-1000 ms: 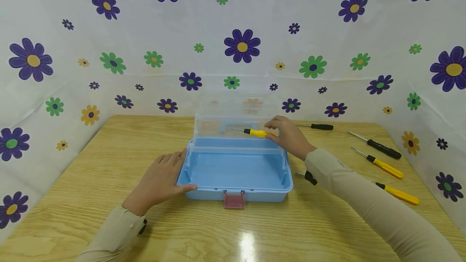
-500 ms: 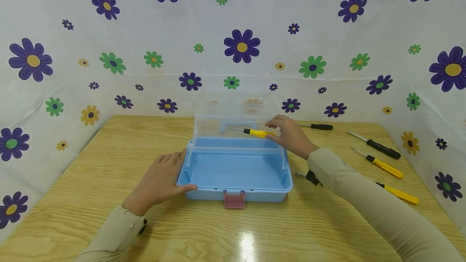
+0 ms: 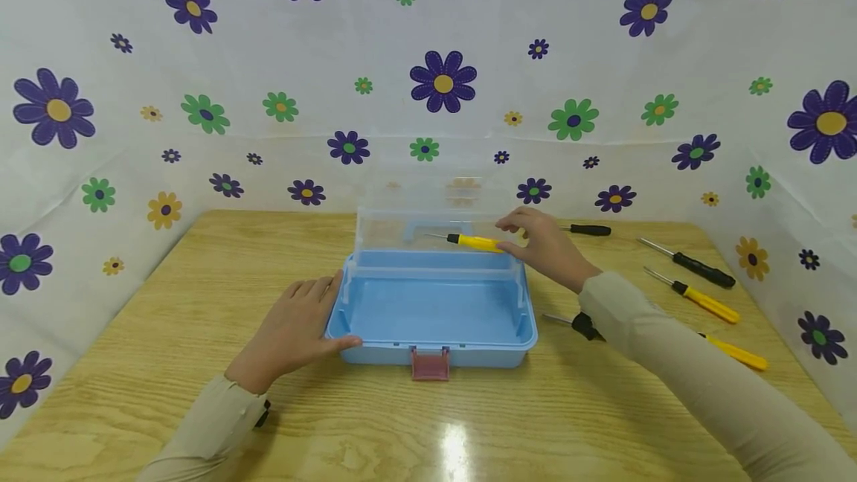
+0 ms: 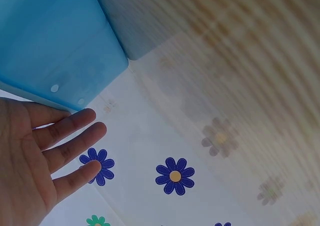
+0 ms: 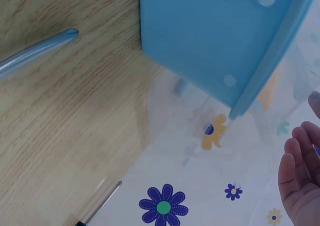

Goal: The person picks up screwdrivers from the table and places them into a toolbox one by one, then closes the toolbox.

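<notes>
An open light-blue toolbox (image 3: 435, 358) stands mid-table with its clear lid (image 3: 428, 195) raised at the back. On the clear tray by the lid lies a yellow-handled screwdriver (image 3: 478, 243), its tip pointing left. My right hand (image 3: 545, 248) hovers at its handle end with thumb and fingers apart; whether the thumb still touches the handle I cannot tell. In the right wrist view the right-hand fingers (image 5: 302, 156) look loosely extended. My left hand (image 3: 291, 329) rests on the box's left edge, fingers along the side and thumb on the front rim.
Right of the box lie a black screwdriver (image 3: 589, 230) at the back, another black one (image 3: 703, 271) and two yellow ones (image 3: 710, 305) (image 3: 736, 353). A metal shaft (image 3: 556, 317) shows beside the box, its handle hidden. Flowered cloth (image 3: 301, 58) surrounds the table (image 3: 281, 244).
My right hand has drawn back to the right, and its hold on the yellow screwdriver has loosened; the screwdriver stays in place. The left hand has not moved.
</notes>
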{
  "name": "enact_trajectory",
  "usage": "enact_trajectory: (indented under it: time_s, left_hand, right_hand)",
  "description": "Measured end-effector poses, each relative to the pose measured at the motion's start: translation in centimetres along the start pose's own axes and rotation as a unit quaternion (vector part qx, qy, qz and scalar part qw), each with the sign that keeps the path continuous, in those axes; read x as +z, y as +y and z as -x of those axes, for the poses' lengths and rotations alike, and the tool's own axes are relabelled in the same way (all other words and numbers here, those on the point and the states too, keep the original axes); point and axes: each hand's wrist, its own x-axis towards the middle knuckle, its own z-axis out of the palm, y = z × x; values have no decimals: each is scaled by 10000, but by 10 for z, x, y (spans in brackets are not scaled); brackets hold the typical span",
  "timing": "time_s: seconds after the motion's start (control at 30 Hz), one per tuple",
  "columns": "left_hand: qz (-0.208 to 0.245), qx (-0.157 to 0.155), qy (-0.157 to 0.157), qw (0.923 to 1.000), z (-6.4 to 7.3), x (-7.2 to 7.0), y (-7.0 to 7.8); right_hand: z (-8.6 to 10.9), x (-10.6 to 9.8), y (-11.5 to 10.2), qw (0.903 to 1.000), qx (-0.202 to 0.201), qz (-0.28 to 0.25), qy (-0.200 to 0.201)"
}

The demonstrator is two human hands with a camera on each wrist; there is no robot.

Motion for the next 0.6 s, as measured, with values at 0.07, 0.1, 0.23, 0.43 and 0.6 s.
enact_trajectory:
  time_s: [0.07, 0.1, 0.23, 0.43, 0.6]
  left_hand:
    - [-21, 2, 7, 10000, -1, 1, 0]
    - [-23, 3, 11, 10000, -1, 1, 0]
    - [-45, 31, 69, 10000, -2, 3, -1]
    - [-47, 68, 118, 9999, -2, 5, -1]
    - [-55, -9, 10, 10000, -1, 3, -1]
  right_hand:
    - [2, -4, 1, 10000, -26, 16, 67]
    - [3, -5, 2, 9999, -35, 30, 107]
    - [7, -13, 5, 9996, -63, 42, 263]
    - [13, -27, 13, 9988, -104, 84, 465]
    - [18, -41, 17, 9967, -215, 41, 781]
